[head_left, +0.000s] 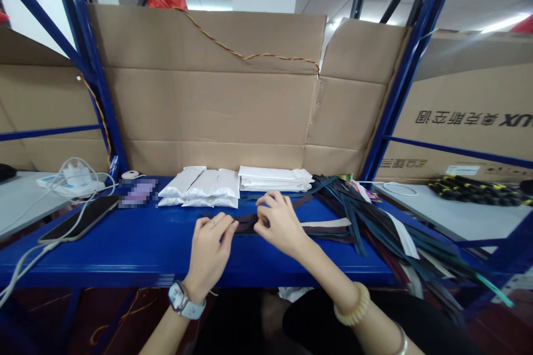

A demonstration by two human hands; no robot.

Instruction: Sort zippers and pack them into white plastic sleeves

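My left hand (210, 252) is closed, with thumb and forefinger pinching the left part of a dark flat fabric strip (246, 224). Just to its right, my right hand (280, 224) bends over the same strip, thumb and forefinger brought together on it; the exact grip is partly hidden by the fingers. More dark strips and one white strip (327, 223) lie flat on the blue table to the right of my hands. Beyond them a large tangled bundle of dark teal, black, maroon and white strips (370, 219) spreads over the table's right edge and hangs down.
White plastic packets (200, 186) and a stack of flat white packets (275, 178) stand at the back. At left lie a phone (81, 221) with white cables and a power strip (70, 180). A cardboard wall (241, 105) and blue posts (402, 75) bound the table.
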